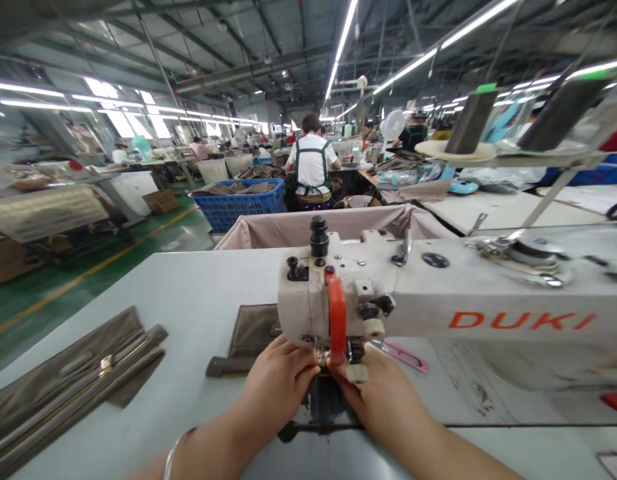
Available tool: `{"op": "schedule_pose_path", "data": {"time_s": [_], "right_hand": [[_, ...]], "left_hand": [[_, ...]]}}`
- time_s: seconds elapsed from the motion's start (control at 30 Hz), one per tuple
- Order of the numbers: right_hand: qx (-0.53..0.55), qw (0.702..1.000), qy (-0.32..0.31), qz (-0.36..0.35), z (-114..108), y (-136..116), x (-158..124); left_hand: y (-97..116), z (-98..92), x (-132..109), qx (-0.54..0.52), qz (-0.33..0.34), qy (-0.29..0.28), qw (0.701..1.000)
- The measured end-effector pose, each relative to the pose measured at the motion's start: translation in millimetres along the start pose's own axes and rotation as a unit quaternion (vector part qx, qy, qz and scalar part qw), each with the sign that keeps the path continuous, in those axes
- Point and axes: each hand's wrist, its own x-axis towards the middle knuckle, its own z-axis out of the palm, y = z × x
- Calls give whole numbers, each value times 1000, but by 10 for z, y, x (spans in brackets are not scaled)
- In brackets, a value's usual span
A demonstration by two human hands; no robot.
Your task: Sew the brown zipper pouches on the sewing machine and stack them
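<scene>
A white sewing machine [308,300] with a red guard [337,320] stands before me, and both my hands meet beneath its head. My left hand [278,377] is closed, thumb and forefinger pinching at the presser foot on the edge of a brown fabric piece [251,327]. That piece lies flat behind and left of the hand, its strap-like strip [228,366] jutting out leftward. From the other side my right hand [381,387] pinches close to the needle, its fingers partly hidden by machine parts. The stitched edge itself is covered by fingertips.
Further brown sewn pieces [68,380] with a zipper lie on the left of the table [188,287]. Pink-handled thread snips [405,357] rest behind my right hand. Beyond are a pink cloth-lined bin [283,230], a blue basket [241,207] and a seated co-worker [312,163]. Thread cones [472,120] stand at right.
</scene>
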Motion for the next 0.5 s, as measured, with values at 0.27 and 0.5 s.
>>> {"op": "schedule_pose_path", "data": {"time_s": [0.27, 0.5], "right_hand": [[-21, 999, -11, 28, 29, -6, 34], [-9, 1000, -4, 11, -62, -7, 33]], "left_hand": [[-93, 64, -36, 49, 16, 11, 999], [-254, -100, -69, 160, 43, -17, 986]]}}
